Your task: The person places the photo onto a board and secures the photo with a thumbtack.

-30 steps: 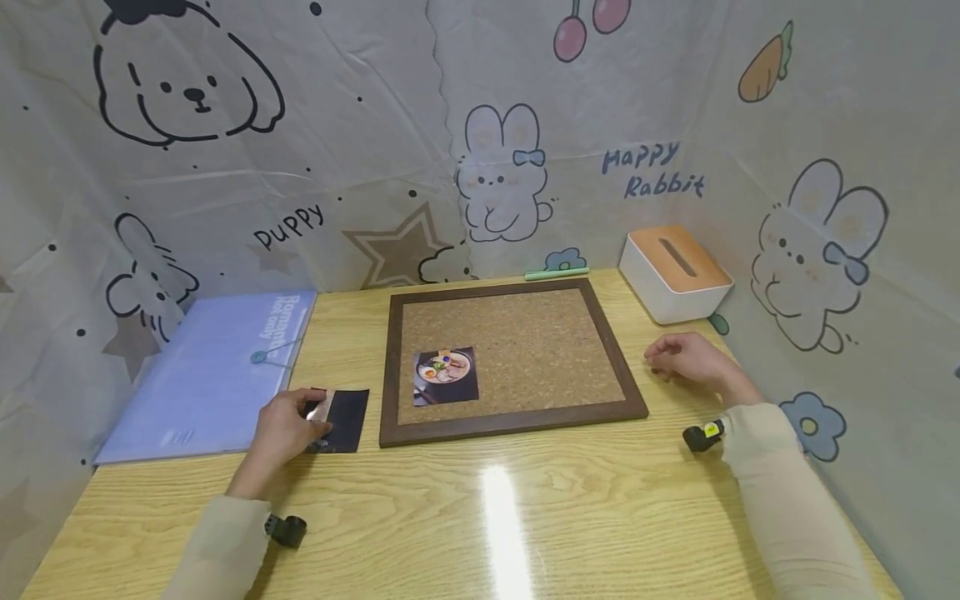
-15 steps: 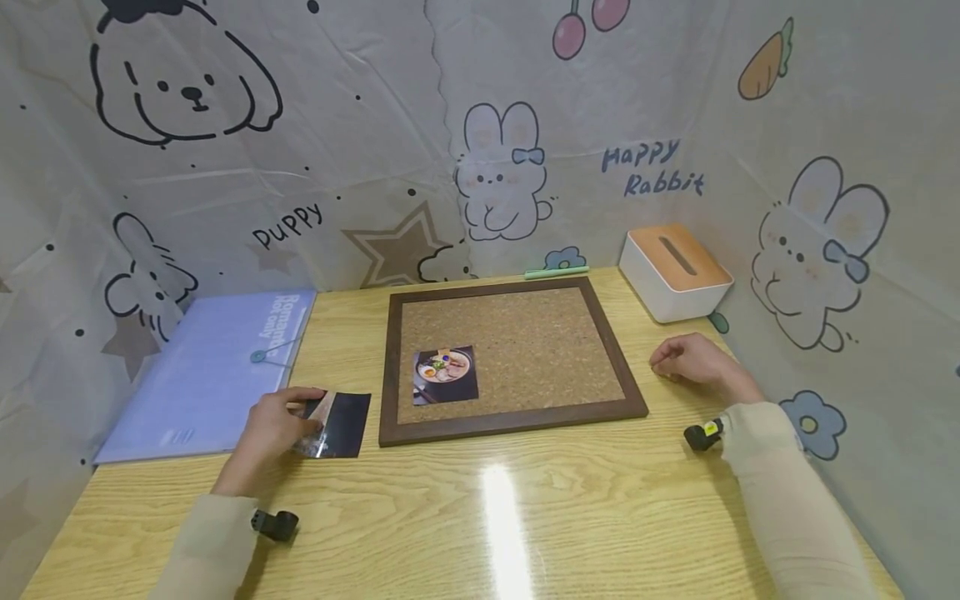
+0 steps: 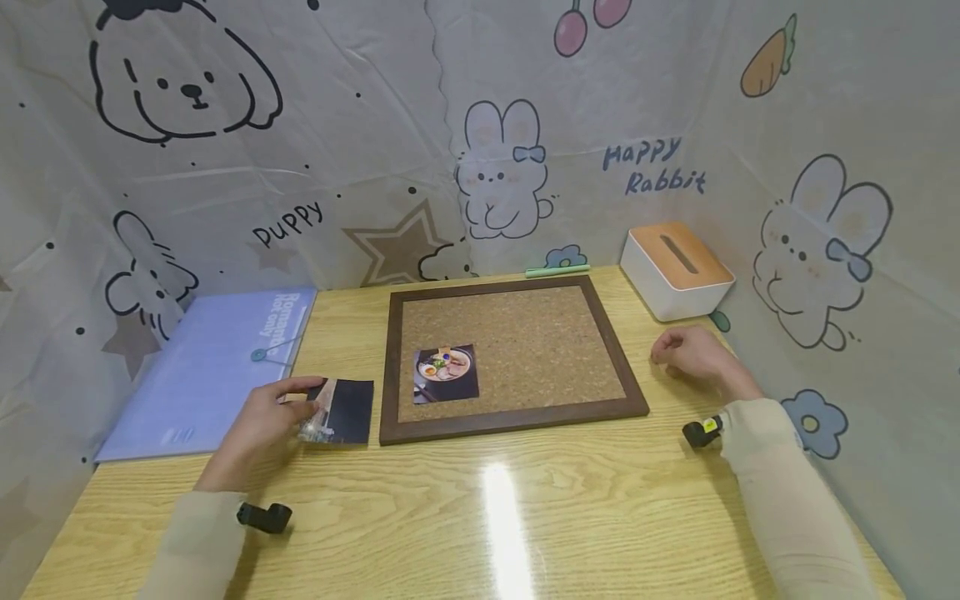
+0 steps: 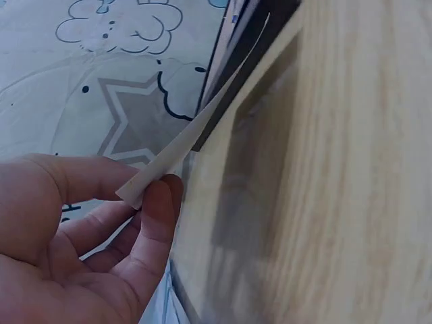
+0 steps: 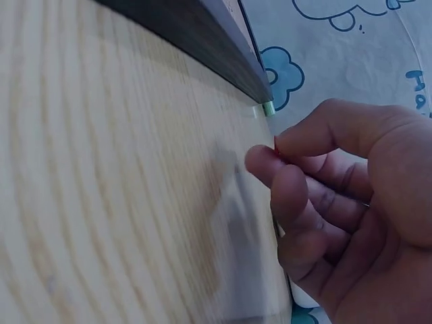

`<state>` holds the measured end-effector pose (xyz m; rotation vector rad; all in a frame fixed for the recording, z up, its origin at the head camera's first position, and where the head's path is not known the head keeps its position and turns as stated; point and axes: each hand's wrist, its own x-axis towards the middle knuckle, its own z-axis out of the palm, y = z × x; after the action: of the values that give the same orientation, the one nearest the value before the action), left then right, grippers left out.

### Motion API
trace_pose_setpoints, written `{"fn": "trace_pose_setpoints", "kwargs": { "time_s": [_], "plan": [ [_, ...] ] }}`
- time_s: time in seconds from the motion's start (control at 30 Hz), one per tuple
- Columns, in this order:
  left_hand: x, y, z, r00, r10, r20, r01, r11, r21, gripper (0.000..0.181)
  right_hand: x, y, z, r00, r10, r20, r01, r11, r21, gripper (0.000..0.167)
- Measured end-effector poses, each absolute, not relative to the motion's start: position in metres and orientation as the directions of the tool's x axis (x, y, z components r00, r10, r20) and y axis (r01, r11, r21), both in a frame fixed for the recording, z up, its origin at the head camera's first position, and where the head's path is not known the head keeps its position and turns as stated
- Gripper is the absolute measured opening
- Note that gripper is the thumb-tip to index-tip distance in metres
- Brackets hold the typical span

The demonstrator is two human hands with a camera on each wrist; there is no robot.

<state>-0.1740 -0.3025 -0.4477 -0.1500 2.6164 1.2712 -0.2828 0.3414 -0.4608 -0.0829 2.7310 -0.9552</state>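
My left hand (image 3: 266,421) pinches the left edge of a dark photo print (image 3: 349,412) between thumb and fingers. In the left wrist view the photo (image 4: 177,145) is seen nearly edge-on, lifted off the table and casting a shadow. Just right of it lies a cork board (image 3: 540,350) in a brown frame. A photo of a ramen bowl (image 3: 446,375) is on its lower left, with a blue pushpin (image 3: 446,357) near the top. Beyond the board's right side, my right hand (image 3: 688,353) pinches a small red pushpin (image 5: 276,144), mostly hidden by the fingertips.
A blue document folder (image 3: 217,367) lies at the left behind my left hand. At the back right stands a white tissue box (image 3: 671,287) with an orange lid. A green pen (image 3: 558,271) lies behind the board, against the printed wall cloth.
My left hand has drawn slightly left, raising the photo from the tabletop and uncovering more of it. The right hand has shifted a little to the right; the board stays put.
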Motion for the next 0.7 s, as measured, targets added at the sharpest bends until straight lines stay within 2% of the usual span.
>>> {"fn": "trace_pose_setpoints", "kwargs": {
  "time_s": [0.3, 0.5, 0.7],
  "plan": [
    [-0.178, -0.303, -0.437, -0.979, -0.035, -0.201, -0.185, 0.562, 0.806, 0.051, -0.284, 0.336, -0.456, -0.980, -0.164, -0.114, -0.054, 0.769, -0.637, 0.016],
    [-0.181, -0.296, -0.435, -0.988, 0.010, -0.155, -0.125, 0.543, 0.830, 0.053, -0.284, 0.331, -0.451, -0.982, -0.150, -0.112, -0.036, 0.740, -0.671, 0.017],
    [-0.190, -0.280, -0.435, -0.984, 0.081, -0.158, -0.098, 0.494, 0.864, 0.052, -0.284, 0.325, -0.446, -0.984, -0.147, -0.105, -0.033, 0.718, -0.695, 0.021]
  ]
}}
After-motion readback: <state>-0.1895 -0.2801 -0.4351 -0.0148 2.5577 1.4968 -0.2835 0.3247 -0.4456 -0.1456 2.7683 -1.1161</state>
